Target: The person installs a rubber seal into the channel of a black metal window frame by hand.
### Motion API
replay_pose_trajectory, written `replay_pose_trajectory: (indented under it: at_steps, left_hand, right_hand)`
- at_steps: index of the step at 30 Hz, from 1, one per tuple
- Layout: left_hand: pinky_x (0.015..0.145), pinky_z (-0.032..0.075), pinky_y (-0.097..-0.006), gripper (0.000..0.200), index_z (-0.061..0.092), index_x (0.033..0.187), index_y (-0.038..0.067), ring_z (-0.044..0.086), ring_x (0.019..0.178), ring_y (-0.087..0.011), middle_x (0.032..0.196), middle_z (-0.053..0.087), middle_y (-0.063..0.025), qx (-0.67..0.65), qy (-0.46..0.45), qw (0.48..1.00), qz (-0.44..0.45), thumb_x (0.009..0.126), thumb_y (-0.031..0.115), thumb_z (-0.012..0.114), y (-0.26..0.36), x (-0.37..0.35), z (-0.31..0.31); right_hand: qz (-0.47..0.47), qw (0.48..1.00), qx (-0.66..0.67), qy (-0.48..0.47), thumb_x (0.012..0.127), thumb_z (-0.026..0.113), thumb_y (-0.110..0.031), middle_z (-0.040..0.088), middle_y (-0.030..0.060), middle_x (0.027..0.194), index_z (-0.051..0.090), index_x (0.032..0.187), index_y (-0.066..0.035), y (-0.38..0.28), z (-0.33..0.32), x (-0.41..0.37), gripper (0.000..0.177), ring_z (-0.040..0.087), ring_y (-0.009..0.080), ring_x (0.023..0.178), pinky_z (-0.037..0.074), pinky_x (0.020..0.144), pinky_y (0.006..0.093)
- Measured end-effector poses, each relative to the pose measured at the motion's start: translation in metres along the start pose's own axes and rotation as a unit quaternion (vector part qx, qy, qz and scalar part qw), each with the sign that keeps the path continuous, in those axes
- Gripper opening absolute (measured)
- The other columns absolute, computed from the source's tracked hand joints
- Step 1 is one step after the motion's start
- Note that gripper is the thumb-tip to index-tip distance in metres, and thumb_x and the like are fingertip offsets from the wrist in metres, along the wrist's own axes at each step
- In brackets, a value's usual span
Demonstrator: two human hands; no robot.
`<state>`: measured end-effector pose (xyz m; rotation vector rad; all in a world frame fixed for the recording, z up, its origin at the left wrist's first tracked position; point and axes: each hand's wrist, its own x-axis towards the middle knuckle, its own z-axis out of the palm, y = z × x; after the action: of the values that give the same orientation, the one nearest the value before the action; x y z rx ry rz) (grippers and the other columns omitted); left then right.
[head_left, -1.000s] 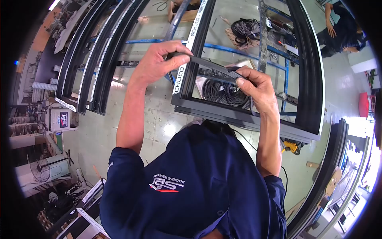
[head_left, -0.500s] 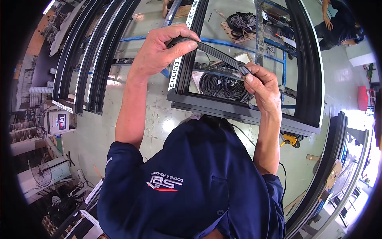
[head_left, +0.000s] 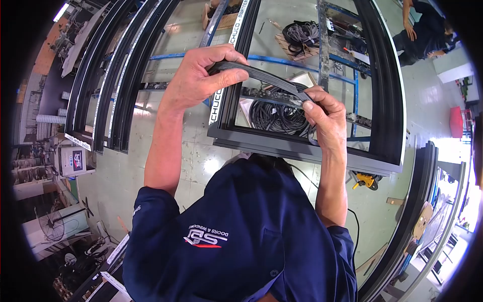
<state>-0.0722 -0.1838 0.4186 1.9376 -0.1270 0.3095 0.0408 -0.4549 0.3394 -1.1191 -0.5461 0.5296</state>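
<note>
A black ribbed rubber strip [head_left: 269, 78] stretches between my two hands, above a dark window frame [head_left: 302, 146]. At its upper left end my left hand [head_left: 204, 78] pinches the strip between thumb and fingers. My right hand [head_left: 324, 113] grips the lower right end, where the strip folds and a tail hangs down toward the frame's near edge. Through the frame opening a coil of black strip [head_left: 282, 115] shows below, partly hidden by the near profile and my right hand.
More dark frames [head_left: 108, 100] stand at the left. Blue support bars [head_left: 287, 61] run under the frame. Another black coil [head_left: 302, 36] lies on the floor beyond. A yellow tool [head_left: 366, 180] is near the right corner. A person [head_left: 425, 32] is at the upper right.
Both hands and the strip sit slightly lower in view, with my right hand a little further left. The grip of each hand looks the same.
</note>
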Motion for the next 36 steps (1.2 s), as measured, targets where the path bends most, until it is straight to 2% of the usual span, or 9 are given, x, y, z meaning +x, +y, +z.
replay_pose_trajectory:
  at_steps: [7,9,17,18,21,22,30,33,36]
  left_hand:
    - [0.060,0.033,-0.0235,0.012,0.071,0.098,-0.002,0.044,0.069,-0.0048,0.082,0.056,0.0016,-0.003,0.008,0.999,-0.033,0.089,0.003,0.075,-0.004,0.002,-0.001]
    - [0.061,0.038,-0.0231,0.016,0.072,0.098,0.000,0.048,0.071,-0.0031,0.080,0.059,0.0042,0.008,0.012,0.999,-0.035,0.088,0.009,0.078,-0.007,0.002,-0.003]
    - [0.067,0.044,-0.0232,0.014,0.070,0.100,0.001,0.053,0.077,-0.0037,0.086,0.061,0.0037,-0.009,0.043,0.996,-0.071,0.089,0.008,0.076,-0.025,-0.006,-0.004]
    - [0.068,0.044,-0.0232,0.014,0.070,0.099,0.001,0.053,0.077,-0.0035,0.086,0.061,0.0039,-0.010,0.053,0.996,-0.074,0.089,0.008,0.076,-0.029,-0.007,-0.003]
    - [0.068,0.045,-0.0236,0.013,0.070,0.098,0.001,0.053,0.078,-0.0036,0.085,0.063,0.0045,-0.027,0.082,0.991,-0.098,0.089,0.009,0.077,-0.033,-0.007,-0.001]
    - [0.069,0.045,-0.0238,0.013,0.070,0.098,0.001,0.054,0.078,-0.0039,0.085,0.063,0.0042,-0.005,0.087,0.991,-0.099,0.089,0.009,0.076,-0.039,-0.008,-0.002]
    - [0.061,0.042,-0.0245,0.015,0.070,0.097,0.000,0.049,0.069,-0.0035,0.074,0.058,0.0059,0.006,0.135,0.984,-0.115,0.091,0.013,0.076,-0.056,-0.024,-0.004]
    - [0.069,0.045,-0.0222,0.014,0.070,0.097,0.000,0.055,0.078,-0.0033,0.084,0.065,0.0039,0.011,0.137,0.979,-0.148,0.091,0.011,0.076,-0.054,-0.034,-0.005]
    - [0.070,0.046,-0.0228,0.012,0.071,0.098,0.000,0.056,0.078,-0.0040,0.083,0.065,0.0034,0.007,0.148,0.977,-0.152,0.091,0.010,0.075,-0.053,-0.041,-0.004]
  right_hand:
    - [0.007,1.000,-0.026,0.017,0.085,0.076,0.001,0.064,0.0037,0.099,0.071,0.097,0.007,0.000,0.002,0.003,0.015,0.057,0.0107,0.092,0.044,0.083,0.0241]
    - [0.010,0.999,-0.029,0.017,0.085,0.076,0.001,0.064,0.0029,0.099,0.071,0.096,0.007,0.000,0.004,0.005,0.014,0.057,0.0101,0.091,0.043,0.082,0.0239]
    - [0.067,0.997,-0.030,0.023,0.087,0.077,-0.006,0.063,-0.0022,0.092,0.074,0.098,0.004,0.011,0.008,0.013,0.014,0.051,0.0043,0.077,0.039,0.068,0.0213]
    - [0.064,0.997,-0.030,0.024,0.088,0.078,-0.010,0.060,-0.0040,0.081,0.074,0.099,0.003,0.014,0.010,0.015,0.018,0.047,0.0029,0.068,0.034,0.060,0.0213]
    - [0.119,0.990,-0.055,0.053,0.088,0.078,-0.013,0.055,-0.0057,0.071,0.073,0.102,0.004,0.012,0.017,0.019,0.022,0.043,0.0029,0.060,0.031,0.054,0.0225]
    - [0.106,0.992,-0.042,0.052,0.089,0.077,-0.015,0.051,-0.0068,0.066,0.072,0.103,0.005,0.017,0.018,0.023,0.024,0.039,0.0031,0.055,0.028,0.050,0.0236]
    - [0.146,0.989,0.001,0.037,0.091,0.077,-0.017,0.057,-0.0032,0.071,0.072,0.101,0.007,0.038,0.020,0.042,0.027,0.041,0.0044,0.055,0.030,0.051,0.0229]
    - [0.153,0.988,-0.017,0.028,0.092,0.077,-0.020,0.054,-0.0044,0.067,0.072,0.101,0.006,0.047,0.022,0.043,0.028,0.041,0.0043,0.054,0.029,0.050,0.0231]
    - [0.151,0.988,-0.030,0.013,0.092,0.076,-0.021,0.053,-0.0055,0.064,0.073,0.101,0.004,0.052,0.024,0.045,0.027,0.041,0.0043,0.055,0.028,0.050,0.0229]
